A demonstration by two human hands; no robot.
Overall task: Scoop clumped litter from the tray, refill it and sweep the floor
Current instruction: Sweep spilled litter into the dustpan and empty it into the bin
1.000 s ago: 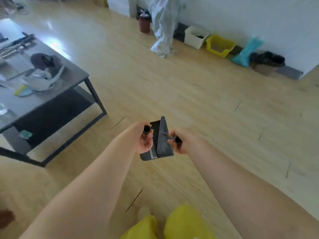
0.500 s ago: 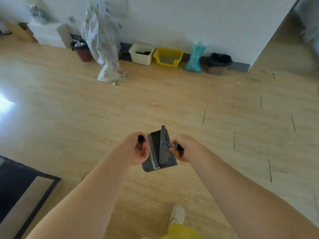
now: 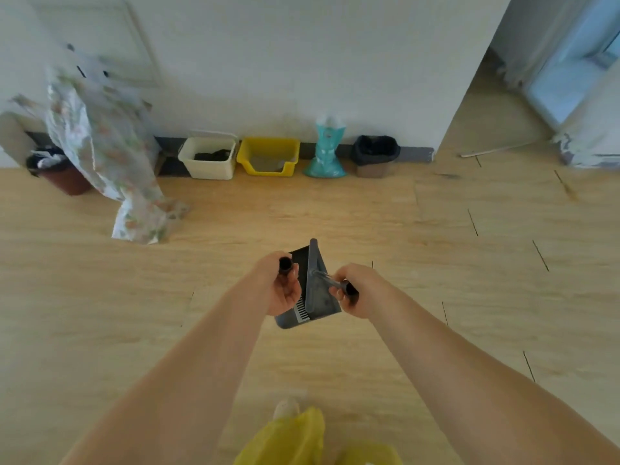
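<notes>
My left hand (image 3: 281,286) grips the black handle end of a dark grey dustpan (image 3: 299,263), whose comb teeth show near its lower edge. My right hand (image 3: 357,290) grips the handle of a grey broom (image 3: 317,290) whose head rests against the dustpan. Both are held in front of me above the wooden floor. Straight ahead, against the white wall, stands the yellow litter tray (image 3: 268,156) with grey litter inside. A teal litter bag (image 3: 327,149) stands upright to the right of the tray.
A white bin (image 3: 208,157) with dark contents sits left of the tray, a black-lined waste bin (image 3: 375,156) right of the bag. A floral cloth (image 3: 110,156) hangs at the left beside a brown pot (image 3: 62,172). A doorway (image 3: 503,105) opens at the right.
The view has swung from the grey table toward the wall, and the tray and bins now lie straight ahead and closer. Both hands keep the same hold on dustpan and broom.
</notes>
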